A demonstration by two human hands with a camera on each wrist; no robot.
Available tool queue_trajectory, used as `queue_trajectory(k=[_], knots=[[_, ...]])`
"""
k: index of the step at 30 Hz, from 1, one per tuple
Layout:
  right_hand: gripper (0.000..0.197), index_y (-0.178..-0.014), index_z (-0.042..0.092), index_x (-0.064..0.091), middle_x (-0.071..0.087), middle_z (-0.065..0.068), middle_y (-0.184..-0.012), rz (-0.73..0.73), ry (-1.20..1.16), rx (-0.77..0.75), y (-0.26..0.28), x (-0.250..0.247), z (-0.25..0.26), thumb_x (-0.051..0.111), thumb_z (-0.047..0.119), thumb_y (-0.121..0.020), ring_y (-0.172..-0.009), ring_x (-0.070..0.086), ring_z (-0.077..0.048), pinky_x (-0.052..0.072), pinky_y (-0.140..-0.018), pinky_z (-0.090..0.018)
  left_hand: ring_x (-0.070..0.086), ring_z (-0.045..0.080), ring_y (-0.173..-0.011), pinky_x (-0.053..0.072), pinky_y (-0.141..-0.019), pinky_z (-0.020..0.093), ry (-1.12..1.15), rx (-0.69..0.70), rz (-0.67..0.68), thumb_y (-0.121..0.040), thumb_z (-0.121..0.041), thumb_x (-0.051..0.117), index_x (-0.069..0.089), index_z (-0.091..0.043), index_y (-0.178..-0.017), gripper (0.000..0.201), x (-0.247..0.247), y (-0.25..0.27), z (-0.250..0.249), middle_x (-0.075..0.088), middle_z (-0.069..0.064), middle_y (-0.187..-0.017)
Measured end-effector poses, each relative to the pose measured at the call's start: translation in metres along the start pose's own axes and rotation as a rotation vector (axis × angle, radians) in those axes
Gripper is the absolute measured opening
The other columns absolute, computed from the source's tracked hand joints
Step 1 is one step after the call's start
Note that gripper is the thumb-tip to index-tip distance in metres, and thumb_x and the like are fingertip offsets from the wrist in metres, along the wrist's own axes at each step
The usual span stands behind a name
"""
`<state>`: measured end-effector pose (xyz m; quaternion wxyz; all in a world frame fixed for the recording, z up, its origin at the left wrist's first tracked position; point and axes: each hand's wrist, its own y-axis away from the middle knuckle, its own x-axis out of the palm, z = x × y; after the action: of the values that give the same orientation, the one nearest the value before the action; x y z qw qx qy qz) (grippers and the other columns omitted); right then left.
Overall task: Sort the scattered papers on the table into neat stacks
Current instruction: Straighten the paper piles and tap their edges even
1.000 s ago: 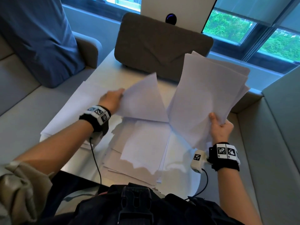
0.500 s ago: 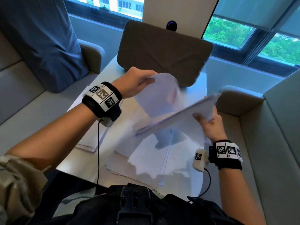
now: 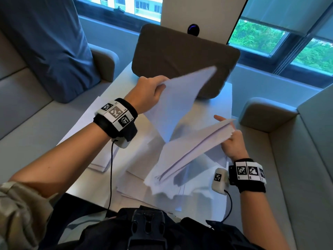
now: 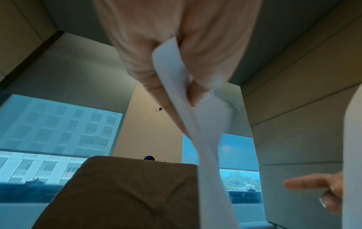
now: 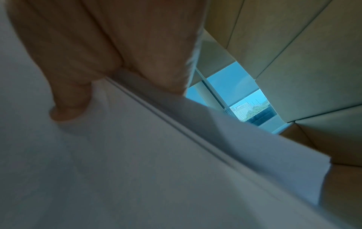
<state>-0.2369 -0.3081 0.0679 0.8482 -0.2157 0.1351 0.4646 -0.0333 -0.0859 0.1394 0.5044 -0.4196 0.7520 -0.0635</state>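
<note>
black wristbands [image 3: 115, 121] w/ b&w marker tags, white cam pods, black cables, khaki rolled sleeve [image 3: 19, 213], dark chest harness.

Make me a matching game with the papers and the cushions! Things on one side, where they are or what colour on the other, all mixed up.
Things:
1. single sheet
2. thick bundle of papers
3. brown cushion
4. blue cushion

Clues:
A. held by the right hand
B. on the left sofa
C. pinched by the left hand
D. standing at the far end of the table

Pairs: 1-C, 2-A, 3-D, 4-B
</note>
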Motion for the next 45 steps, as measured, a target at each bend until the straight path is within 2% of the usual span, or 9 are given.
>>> queue_trajectory(k=[4, 7, 9, 13, 20, 23, 29, 41, 45], knots=[[0.080, -0.122, 0.003, 0.055, 0.060, 0.011, -0.109, -0.082, -0.018, -0.020, -0.006, -0.001, 0.000, 0.064, 0.057, -0.063, -0.083, 0.058, 0.014, 0.042, -0.069, -0.005, 0.054, -0.003, -0.087, 0.033, -0.075, -0.003, 0.156, 0.216, 0.149, -0.093, -0.005, 0.050, 0.064, -0.005, -0.112, 0.024, 0.002, 0.005, -0.007, 0.064, -0.006, -0.095], [0.016, -0.089, 0.037, 0.066, 0.062, -0.001, -0.121, -0.151, 0.032, 0.017, -0.011, -0.006, -0.001, 0.070, 0.045, -0.076, -0.108, 0.058, -0.014, 0.047, -0.088, -0.027, 0.052, -0.010, -0.084, 0.036, -0.075, -0.001, 0.264, 0.238, 0.156, -0.093, -0.006, 0.053, 0.065, -0.002, -0.109, 0.021, 0.002, 0.007, -0.008, 0.061, -0.010, -0.093], [0.014, -0.067, 0.036, 0.068, 0.069, 0.008, -0.084, -0.135, 0.000, 0.053, -0.013, -0.009, -0.002, 0.072, 0.031, -0.079, -0.079, 0.061, -0.008, 0.049, -0.071, -0.028, 0.053, -0.014, -0.079, 0.038, -0.074, 0.001, 0.302, 0.226, 0.178, -0.092, -0.009, 0.054, 0.066, -0.003, -0.107, 0.019, 0.001, 0.008, -0.007, 0.061, -0.014, -0.090], [0.042, -0.062, -0.012, 0.054, 0.050, -0.011, -0.063, -0.173, -0.063, 0.104, -0.014, -0.010, -0.010, 0.072, 0.020, -0.083, -0.062, 0.044, -0.019, 0.038, -0.058, -0.034, 0.049, -0.002, -0.067, 0.042, -0.067, 0.016, 0.396, -0.033, 0.187, -0.095, -0.029, 0.050, 0.067, -0.006, -0.090, 0.029, 0.011, 0.012, 0.004, 0.059, -0.007, -0.077], [0.012, -0.087, 0.010, 0.066, 0.063, -0.006, -0.075, -0.405, -0.028, 0.124, -0.012, -0.014, -0.016, 0.071, 0.021, -0.085, -0.055, 0.056, 0.006, 0.050, -0.058, -0.020, 0.064, 0.021, -0.099, 0.047, -0.086, 0.036, 0.583, -0.678, -0.030, -0.101, -0.028, 0.034, 0.057, -0.016, -0.107, 0.026, 0.074, 0.062, 0.069, 0.063, 0.001, -0.109], [0.011, -0.085, 0.010, 0.066, 0.060, 0.003, -0.069, -0.432, 0.010, 0.110, -0.010, -0.012, -0.018, 0.070, 0.020, -0.085, -0.050, 0.054, 0.011, 0.046, -0.052, -0.009, 0.054, 0.024, -0.117, 0.041, -0.097, 0.031, 0.183, -0.481, 0.424, -0.092, -0.026, 0.055, 0.057, -0.012, -0.118, 0.029, 0.099, 0.108, 0.090, 0.055, 0.007, -0.127], [0.023, -0.069, 0.006, 0.061, 0.051, 0.003, -0.059, -0.414, 0.037, 0.130, -0.005, -0.007, -0.020, 0.071, 0.020, -0.085, -0.045, 0.045, 0.007, 0.040, -0.049, -0.011, -0.002, 0.022, -0.146, 0.007, -0.119, 0.045, -0.274, -0.027, 1.178, -0.062, -0.054, 0.078, 0.016, -0.025, -0.149, 0.111, 0.128, 0.158, 0.079, -0.003, -0.003, -0.158], [0.031, -0.060, 0.010, 0.056, 0.050, 0.012, -0.051, -0.404, 0.027, 0.058, -0.004, -0.002, -0.011, 0.070, 0.018, -0.086, -0.048, 0.042, 0.001, 0.040, -0.051, -0.017, -0.003, 0.043, -0.142, 0.023, -0.109, 0.061, -0.434, 0.043, 1.299, -0.089, -0.009, 0.054, 0.001, -0.020, -0.149, 0.082, 0.133, 0.158, 0.053, -0.011, 0.006, -0.157], [0.025, -0.063, 0.027, 0.062, 0.046, 0.018, -0.052, -0.430, 0.196, -0.038, -0.013, -0.008, -0.015, 0.067, 0.032, -0.087, -0.052, 0.034, -0.007, 0.032, -0.054, -0.024, 0.038, 0.029, -0.134, 0.034, -0.109, 0.039, -0.275, 0.006, 1.099, -0.099, -0.013, 0.034, 0.028, -0.023, -0.146, 0.049, 0.126, 0.148, 0.061, 0.031, 0.009, -0.152]])
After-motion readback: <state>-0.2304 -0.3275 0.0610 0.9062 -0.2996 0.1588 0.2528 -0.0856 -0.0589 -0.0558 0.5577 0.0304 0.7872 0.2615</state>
